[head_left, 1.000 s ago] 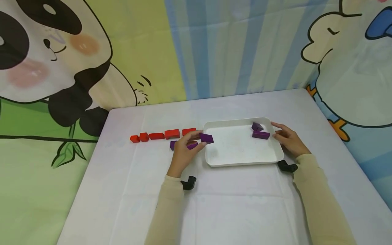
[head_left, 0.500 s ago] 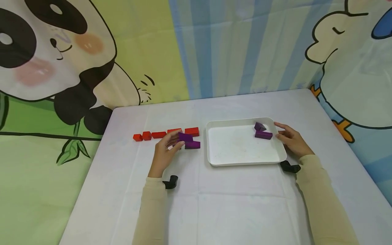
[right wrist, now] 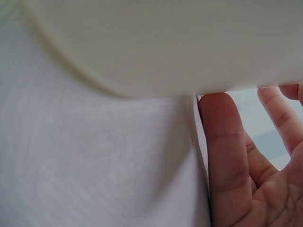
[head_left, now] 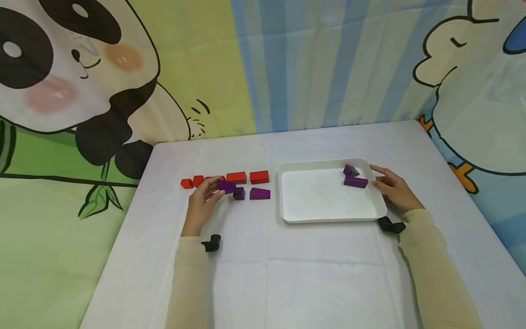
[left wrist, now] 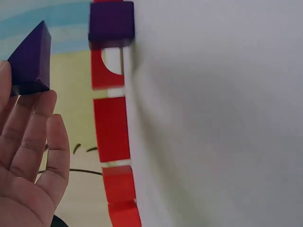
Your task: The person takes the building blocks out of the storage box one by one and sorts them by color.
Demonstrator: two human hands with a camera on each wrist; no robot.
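My left hand [head_left: 201, 206] pinches a purple block [head_left: 226, 186] with a slanted side, raised at the left end of a short purple row. Seen from the left wrist, this wedge-shaped block [left wrist: 34, 61] sits between thumb and fingers. Beside it a small purple block [head_left: 239, 193] lies on the table, and a longer slant-ended purple block [head_left: 260, 193] lies to its right. My right hand [head_left: 395, 191] rests against the right side of the white tray [head_left: 320, 220], its fingertips touching the outer wall. Inside the tray are a purple triangular block [head_left: 350, 170] and a long purple block [head_left: 355, 182].
Behind the purple blocks runs a row of several red blocks [head_left: 236, 177], one partly covered by the left hand. One red block [left wrist: 97, 75] has a rounded cutout. A white cloth [head_left: 320, 274] covers the table, and printed curtains [head_left: 304, 64] hang behind it.
My left hand has carried the purple block leftward from the tray's left edge, past the purple blocks on the table. The right hand stays at the tray.
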